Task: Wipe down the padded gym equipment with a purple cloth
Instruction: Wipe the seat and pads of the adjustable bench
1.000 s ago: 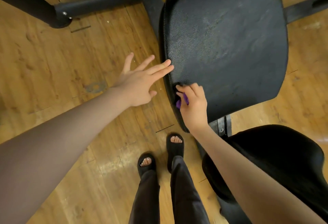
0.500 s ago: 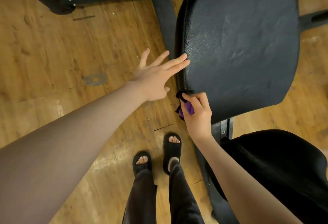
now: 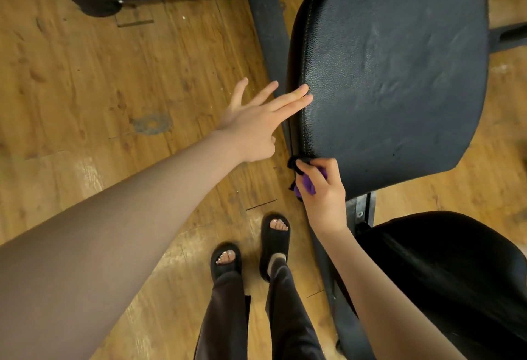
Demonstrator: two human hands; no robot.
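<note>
The right hand (image 3: pixel 322 197) is curled round a bunched purple cloth (image 3: pixel 308 186), pinching it against the near left corner of the black padded seat (image 3: pixel 399 74); most of the cloth is hidden inside the fist, with one purple fold showing below the thumb. From that corner the pad's surface extends up and to the right, its long stitched edge running away from the person along the left side, so the unwiped run, by my judgement, lies up that edge and across toward the far side. The left hand (image 3: pixel 253 122) is flat, fingers (image 3: pixel 296 94) straight and spread, two tips touching the pad's left edge well above the cloth; it holds nothing. The right hand is the one placed to work. A second dark pad (image 3: pixel 445 274) sits lower right, untouched. No containers are present on the wooden floor (image 3: pixel 85 74).
</note>
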